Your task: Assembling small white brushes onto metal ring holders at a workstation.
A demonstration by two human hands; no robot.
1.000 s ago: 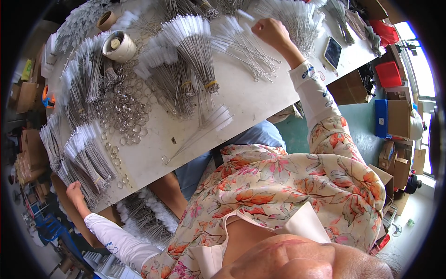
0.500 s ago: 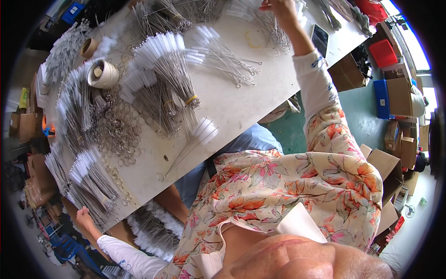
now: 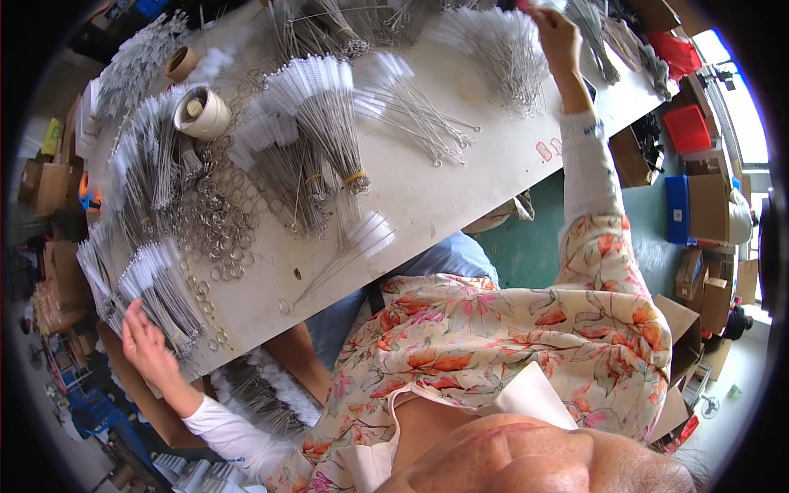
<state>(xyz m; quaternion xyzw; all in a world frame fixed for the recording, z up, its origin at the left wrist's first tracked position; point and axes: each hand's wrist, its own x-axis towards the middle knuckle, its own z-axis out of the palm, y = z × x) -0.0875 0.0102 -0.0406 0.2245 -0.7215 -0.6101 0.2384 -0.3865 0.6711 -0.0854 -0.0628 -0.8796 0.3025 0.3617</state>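
Note:
My left hand (image 3: 153,349) is at the near left table edge, fingers stretched out and nothing seen in them. Its fingertips are beside a bundle of white-bristled wire brushes (image 3: 158,287); whether they touch is unclear. My right hand (image 3: 560,39) reaches to the far right side of the table, its fingers bent together. The top edge of the picture cuts off part of them, so what they hold is hidden. A fanned heap of wire brushes (image 3: 501,62) lies just left of that hand. Tied brush bundles (image 3: 325,123) lie mid-table.
Loose metal rings (image 3: 220,218) are heaped at the left of the table (image 3: 460,197). A roll of tape (image 3: 202,113) stands behind them. A few loose brushes (image 3: 371,236) lie near the front edge. Cardboard boxes (image 3: 708,209) and a red bin (image 3: 687,128) are at the right.
My left hand has risen from the table's corner and opened from a closed fist. My right hand has moved to the right, uncovering more of the brush heap. The view has shifted slightly.

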